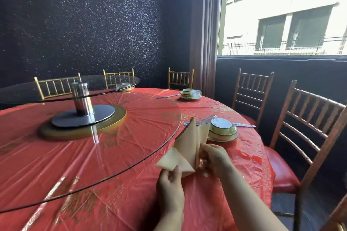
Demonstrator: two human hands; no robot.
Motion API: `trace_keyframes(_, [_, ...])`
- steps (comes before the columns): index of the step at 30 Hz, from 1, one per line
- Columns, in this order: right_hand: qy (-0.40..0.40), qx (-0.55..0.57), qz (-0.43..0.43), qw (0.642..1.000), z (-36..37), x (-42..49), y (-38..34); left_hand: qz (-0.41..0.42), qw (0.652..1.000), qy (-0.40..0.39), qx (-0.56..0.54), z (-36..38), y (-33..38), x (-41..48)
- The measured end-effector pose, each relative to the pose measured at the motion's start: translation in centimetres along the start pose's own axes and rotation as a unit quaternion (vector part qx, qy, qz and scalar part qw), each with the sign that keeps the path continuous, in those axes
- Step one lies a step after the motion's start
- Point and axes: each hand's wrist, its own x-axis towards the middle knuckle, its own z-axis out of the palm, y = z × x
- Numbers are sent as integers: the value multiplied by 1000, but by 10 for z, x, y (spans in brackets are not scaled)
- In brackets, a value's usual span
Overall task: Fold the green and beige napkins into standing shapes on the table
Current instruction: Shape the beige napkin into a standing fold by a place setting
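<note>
- The beige napkin (pixel 187 146) stands on the desk (pixel 112 155) near its edge, beside a wrapped bowl set (pixel 222 131).
- The left hand (pixel 170 184) pinches its lower flap, apparently to anchor the base.
- The right hand (pixel 212 157) has its fingers closed on the back fold, keeping the points upright.

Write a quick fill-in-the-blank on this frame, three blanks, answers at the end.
1. Both hands, left hand and right hand, hold a napkin of ____ colour.
2. The tablecloth is ____.
3. The wrapped bowl set sits just ____ the napkin, seen from the camera.

Missing words: beige; red; behind
</note>
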Motion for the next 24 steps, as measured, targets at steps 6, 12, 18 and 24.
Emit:
trace_keyframes(6, [14,-15,2,1000,19,10,-5,15,1000,11,14,-1,0,5])
trace_keyframes(12, [52,-18,12,998,5,16,3,20,1000,-5,17,0,-4,5])
trace_keyframes(18, [59,-8,12,998,3,17,2,22,1000,-2,20,0,-3,4])
trace_keyframes(24, [72,10,27,997,2,15,0,17,1000,2,15,-2,-5,3])
